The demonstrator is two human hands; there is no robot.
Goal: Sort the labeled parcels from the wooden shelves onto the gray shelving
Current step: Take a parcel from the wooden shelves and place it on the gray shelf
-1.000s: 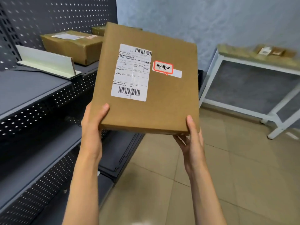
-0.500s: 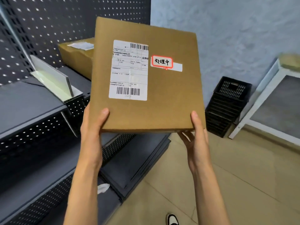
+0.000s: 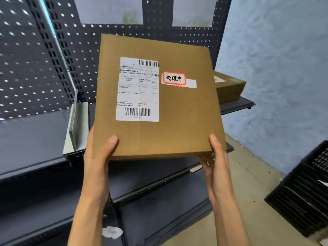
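Before the gray perforated shelving (image 3: 44, 132), your left hand (image 3: 96, 157) and right hand (image 3: 215, 160) grip the flat brown cardboard parcel (image 3: 159, 135), fingers hidden beneath.

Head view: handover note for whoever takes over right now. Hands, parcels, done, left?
Left hand: grips the near left corner of the flat brown cardboard parcel, thumb on top.
Right hand: grips the near right corner, thumb on the edge, fingers underneath.
Parcel: held in the air in front of the dark gray perforated metal shelving, label side up, with a white shipping label and a red-bordered handwritten sticker.
Done: one other brown cardboard box already sits on the upper shelf, at right behind the parcel.
Left: set this parcel on a gray shelf, likely right of the pale upright divider. The wooden shelves are out of view.
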